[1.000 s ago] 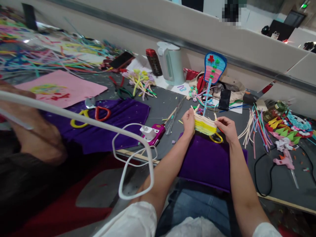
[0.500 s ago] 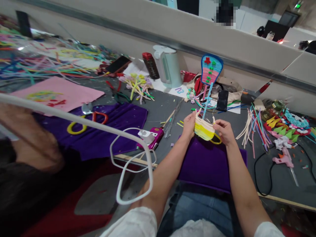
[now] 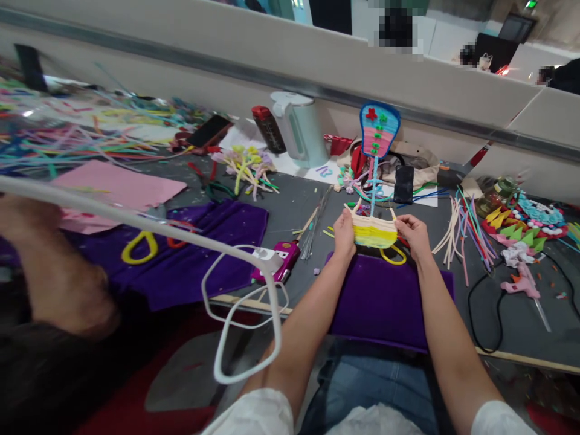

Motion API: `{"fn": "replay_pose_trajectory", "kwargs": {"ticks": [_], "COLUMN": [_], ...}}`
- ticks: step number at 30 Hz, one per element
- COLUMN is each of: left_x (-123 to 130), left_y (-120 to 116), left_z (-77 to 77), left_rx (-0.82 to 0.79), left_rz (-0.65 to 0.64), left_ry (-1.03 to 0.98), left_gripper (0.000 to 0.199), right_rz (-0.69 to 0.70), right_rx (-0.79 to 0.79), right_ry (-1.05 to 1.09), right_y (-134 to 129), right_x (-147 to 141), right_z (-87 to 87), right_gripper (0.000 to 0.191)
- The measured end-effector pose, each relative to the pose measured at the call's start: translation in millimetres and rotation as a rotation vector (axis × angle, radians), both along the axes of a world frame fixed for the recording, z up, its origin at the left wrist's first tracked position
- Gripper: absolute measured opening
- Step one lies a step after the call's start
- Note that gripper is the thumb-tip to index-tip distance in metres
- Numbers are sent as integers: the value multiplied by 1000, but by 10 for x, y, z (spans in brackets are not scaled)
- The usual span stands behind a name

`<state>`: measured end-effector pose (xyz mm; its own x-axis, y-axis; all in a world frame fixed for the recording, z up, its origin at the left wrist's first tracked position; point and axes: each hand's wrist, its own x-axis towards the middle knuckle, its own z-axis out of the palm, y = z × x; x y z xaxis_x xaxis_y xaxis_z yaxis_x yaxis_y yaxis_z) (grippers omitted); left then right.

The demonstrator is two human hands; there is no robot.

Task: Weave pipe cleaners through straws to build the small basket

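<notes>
A striped panel of cream and yellow pipe cleaners [image 3: 375, 234] is held up between my hands over a purple cloth [image 3: 378, 296]. My left hand [image 3: 345, 234] grips its left edge. My right hand [image 3: 412, 234] pinches the panel's right end, close to a cream strand that sticks up. Below the panel a yellow loop [image 3: 395, 256] shows, partly hidden. Just behind, a blue-edged, pink-and-blue pipe-cleaner piece [image 3: 379, 132] with red and green flower shapes rises on thin stems.
A pink glue gun [image 3: 521, 285] with a black cord lies right, near loose pipe cleaners [image 3: 473, 232]. A kettle [image 3: 304, 130], bottle [image 3: 268, 130] and phone [image 3: 403, 183] stand or lie behind. At left are a white cable [image 3: 181, 232], yellow-handled scissors [image 3: 139, 246] and another person's arm [image 3: 67, 272].
The panel has turned from a slant to nearly level, still between both hands. At left the other person's arm has shifted, and my view has turned slightly.
</notes>
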<state>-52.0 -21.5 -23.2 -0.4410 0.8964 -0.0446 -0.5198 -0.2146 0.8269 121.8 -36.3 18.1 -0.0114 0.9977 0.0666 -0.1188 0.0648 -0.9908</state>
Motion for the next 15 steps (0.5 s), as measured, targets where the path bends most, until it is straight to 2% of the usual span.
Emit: {"fn": "replay_pose_trajectory", "kwargs": {"ticks": [5, 12, 15], "left_x": [21, 99, 87], "left_y": [-59, -86, -84], "left_z": [74, 86, 82], "left_rx": [-2, 53, 55], "left_rz": [-79, 71, 37], "left_ry": [45, 131, 118], "left_gripper": [47, 43, 37], "right_rz": [-118, -229, -244], "right_rx": [-4, 80, 98], "right_ry": [-35, -153, -167], "right_y": [55, 156, 168], "right_x": [-48, -31, -3], "right_z": [-127, -320, -336], "right_gripper": [28, 26, 28]}}
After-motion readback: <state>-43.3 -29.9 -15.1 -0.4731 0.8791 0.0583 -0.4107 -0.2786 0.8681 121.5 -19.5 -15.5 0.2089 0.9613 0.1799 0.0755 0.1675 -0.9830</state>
